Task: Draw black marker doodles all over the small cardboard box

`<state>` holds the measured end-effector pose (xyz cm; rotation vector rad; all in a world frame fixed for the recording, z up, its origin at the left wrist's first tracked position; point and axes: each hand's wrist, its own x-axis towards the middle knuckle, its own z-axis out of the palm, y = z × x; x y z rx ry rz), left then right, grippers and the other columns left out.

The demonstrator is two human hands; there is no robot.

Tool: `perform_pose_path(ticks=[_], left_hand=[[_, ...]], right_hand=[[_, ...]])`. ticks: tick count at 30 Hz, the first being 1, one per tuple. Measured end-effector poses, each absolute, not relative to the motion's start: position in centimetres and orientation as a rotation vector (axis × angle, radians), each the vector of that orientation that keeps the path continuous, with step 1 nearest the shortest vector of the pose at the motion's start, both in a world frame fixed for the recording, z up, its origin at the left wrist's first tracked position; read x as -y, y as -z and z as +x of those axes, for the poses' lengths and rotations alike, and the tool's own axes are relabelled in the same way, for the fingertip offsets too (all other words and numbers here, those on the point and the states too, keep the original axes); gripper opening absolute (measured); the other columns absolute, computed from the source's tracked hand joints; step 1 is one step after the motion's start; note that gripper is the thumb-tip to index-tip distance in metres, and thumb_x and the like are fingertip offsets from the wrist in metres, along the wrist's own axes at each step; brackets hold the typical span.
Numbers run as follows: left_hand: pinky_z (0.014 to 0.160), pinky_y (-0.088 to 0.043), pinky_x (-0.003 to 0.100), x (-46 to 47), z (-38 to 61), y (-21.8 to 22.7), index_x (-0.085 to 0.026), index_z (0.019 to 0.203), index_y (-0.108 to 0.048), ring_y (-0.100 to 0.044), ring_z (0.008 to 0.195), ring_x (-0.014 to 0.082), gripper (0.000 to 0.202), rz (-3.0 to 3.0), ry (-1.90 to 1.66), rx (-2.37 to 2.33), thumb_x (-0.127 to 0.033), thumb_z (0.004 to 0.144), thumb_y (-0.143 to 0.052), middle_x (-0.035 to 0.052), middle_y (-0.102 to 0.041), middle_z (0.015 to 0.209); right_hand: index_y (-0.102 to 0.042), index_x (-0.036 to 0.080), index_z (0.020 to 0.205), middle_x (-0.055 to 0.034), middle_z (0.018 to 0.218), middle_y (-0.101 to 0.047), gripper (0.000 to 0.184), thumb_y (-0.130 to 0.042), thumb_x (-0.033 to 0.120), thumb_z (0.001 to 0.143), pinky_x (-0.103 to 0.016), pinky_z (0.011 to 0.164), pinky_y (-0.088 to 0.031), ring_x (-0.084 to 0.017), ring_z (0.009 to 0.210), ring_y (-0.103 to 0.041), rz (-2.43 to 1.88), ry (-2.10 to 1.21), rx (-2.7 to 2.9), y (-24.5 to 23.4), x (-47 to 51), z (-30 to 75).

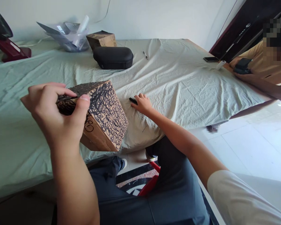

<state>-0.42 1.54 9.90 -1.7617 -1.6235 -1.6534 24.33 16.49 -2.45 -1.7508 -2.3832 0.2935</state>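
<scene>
My left hand (58, 109) grips a cardboard box (107, 115) by its upper left edge, thumb on the near side and fingers over the top. Dense black looping scribbles cover the box's right face and much of its top; the lower front side is mostly bare brown. The box sits tilted near the table's front edge. To its right, my right hand (144, 104) rests low on the cloth, its fingers closed around a black marker (133, 100). Only one dark end of the marker shows; the palm hides the rest.
Behind the box lie a black zip case (113, 57), another scribbled cardboard box (101, 40) and a clear plastic bowl (70, 37) of items. A pen (145, 55) and a phone (210, 59) lie on the green cloth (178, 81). Another person (259, 68) sits at the right end.
</scene>
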Motion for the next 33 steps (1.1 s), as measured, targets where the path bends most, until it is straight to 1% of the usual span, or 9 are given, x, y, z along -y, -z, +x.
perform_pose_path(ticks=[5, 9, 11, 13, 16, 20, 22, 28, 33], left_hand=[[0.122, -0.038, 0.067, -1.6, -0.5, -9.8, -0.024, 0.086, -0.062, -0.070, 0.127, 0.0403, 0.027, -1.763, 1.662, 1.605, -0.046, 0.082, -0.077, 0.0082, -0.068, 0.107], [0.123, -0.037, 0.065, -1.6, -0.6, -9.9, -0.025, 0.084, -0.061, -0.070, 0.125, 0.0392, 0.029, -1.739, 1.648, 1.615, -0.049, 0.081, -0.076, 0.0077, -0.068, 0.105], [0.122, -0.039, 0.063, -1.6, -0.6, -10.0, -0.025, 0.083, -0.060, -0.070, 0.124, 0.0387, 0.030, -1.725, 1.646, 1.638, -0.051, 0.081, -0.075, 0.0074, -0.068, 0.104], [0.121, -0.040, 0.063, -1.7, -0.7, -10.0, -0.025, 0.083, -0.060, -0.070, 0.126, 0.0389, 0.030, -1.719, 1.657, 1.653, -0.051, 0.081, -0.073, 0.0073, -0.068, 0.104], [0.120, -0.040, 0.065, -1.9, -1.0, -9.8, -0.025, 0.083, -0.060, -0.069, 0.126, 0.0390, 0.026, -1.729, 1.682, 1.618, -0.047, 0.081, -0.073, 0.0069, -0.066, 0.100], [0.118, -0.042, 0.065, -2.0, -1.2, -9.6, -0.023, 0.086, -0.061, -0.068, 0.124, 0.0374, 0.023, -1.776, 1.717, 1.523, -0.042, 0.085, -0.074, 0.0069, -0.062, 0.098], [0.119, -0.041, 0.064, -1.9, -1.2, -9.5, -0.023, 0.086, -0.061, -0.068, 0.124, 0.0365, 0.024, -1.783, 1.714, 1.521, -0.043, 0.085, -0.074, 0.0063, -0.062, 0.099], [0.120, -0.042, 0.063, -1.9, -0.9, -9.6, -0.025, 0.087, -0.062, -0.071, 0.127, 0.0377, 0.029, -1.753, 1.660, 1.576, -0.052, 0.083, -0.069, 0.0059, -0.066, 0.100], [0.120, -0.042, 0.064, -2.0, -0.9, -9.5, -0.024, 0.087, -0.062, -0.072, 0.128, 0.0395, 0.029, -1.757, 1.663, 1.544, -0.052, 0.084, -0.069, 0.0075, -0.068, 0.101]], right_hand=[[-0.071, 0.014, 0.140, -0.0230, 0.152, -0.065, 0.033, -0.052, 0.030, 0.118, -0.049, 0.114, -0.051, -0.039, 0.143, -0.058, -1.691, -0.198, 2.392, 3.9, -16.6, 22.7], [-0.065, 0.015, 0.138, -0.0204, 0.149, -0.065, 0.029, -0.046, 0.027, 0.119, -0.043, 0.097, -0.055, -0.032, 0.120, -0.069, -1.680, -0.299, 2.269, 4.2, -17.7, 23.0], [-0.062, 0.018, 0.128, -0.0166, 0.140, -0.067, 0.020, -0.047, 0.027, 0.118, -0.040, 0.093, -0.055, -0.028, 0.110, -0.069, -1.558, -0.446, 2.030, 4.1, -18.5, 23.6], [-0.058, 0.023, 0.114, -0.0096, 0.119, -0.069, 0.013, -0.047, 0.031, 0.117, -0.037, 0.092, -0.053, -0.023, 0.102, -0.066, -1.314, -0.622, 1.712, 3.9, -19.2, 24.3], [-0.049, 0.028, 0.100, 0.0002, 0.088, -0.058, 0.026, -0.047, 0.050, 0.114, -0.031, 0.075, -0.049, -0.018, 0.079, -0.055, -0.958, -0.877, 1.310, 3.3, -20.0, 25.3], [-0.044, 0.028, 0.085, 0.0035, 0.071, -0.045, 0.054, -0.050, 0.079, 0.104, -0.028, 0.059, -0.034, -0.014, 0.063, -0.040, -0.796, -1.083, 1.101, 1.9, -19.8, 26.0], [-0.041, 0.028, 0.077, 0.0047, 0.066, -0.038, 0.062, -0.049, 0.086, 0.100, -0.028, 0.056, -0.030, -0.013, 0.059, -0.034, -0.806, -1.145, 1.084, 1.4, -19.4, 26.0], [-0.043, 0.027, 0.063, 0.0058, 0.052, -0.036, 0.058, -0.053, 0.074, 0.097, -0.028, 0.049, -0.018, -0.010, 0.049, -0.028, -0.877, -1.290, 1.173, 1.5, -18.0, 25.0], [-0.044, 0.028, 0.064, 0.0066, 0.053, -0.029, 0.052, -0.048, 0.062, 0.103, -0.029, 0.051, -0.023, -0.012, 0.050, -0.024, -0.870, -1.237, 1.268, 1.6, -17.2, 24.4]])
